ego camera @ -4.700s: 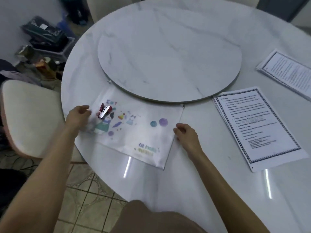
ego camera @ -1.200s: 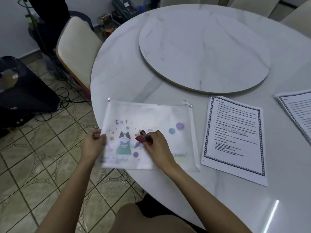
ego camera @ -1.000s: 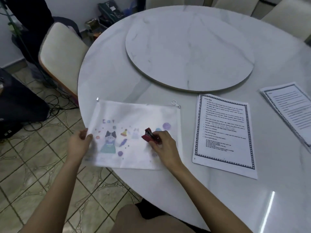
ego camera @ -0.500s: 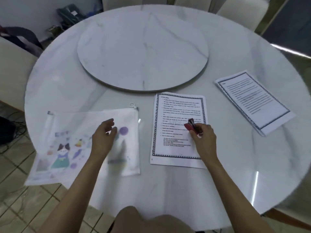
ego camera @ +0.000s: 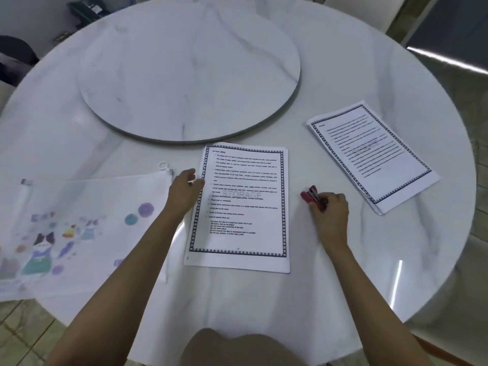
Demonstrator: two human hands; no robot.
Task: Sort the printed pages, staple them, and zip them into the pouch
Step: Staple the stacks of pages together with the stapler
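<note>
Red stapler (ego camera: 313, 198): my right hand (ego camera: 330, 217) grips it, carried from the pouch (ego camera: 79, 228) to just right of the near pages (ego camera: 243, 207).
Left hand (ego camera: 183, 192): fingers loose, now at those pages' left edge.
Meaning: I judge sorting and stapling begin; pouch waits left.

Soft, even indoor light. Glare streaks the marble table (ego camera: 343, 299) right of the right hand (ego camera: 330, 217). The pouch (ego camera: 79, 228) left of the left hand (ego camera: 183, 192) is blurred, and the frame edges bend.

I'm in a home dining room — a round marble table (ego camera: 369, 62) before me, its lazy Susan (ego camera: 184, 70) at twelve o'clock, patterned floor tiles (ego camera: 18, 328) at seven o'clock.
</note>
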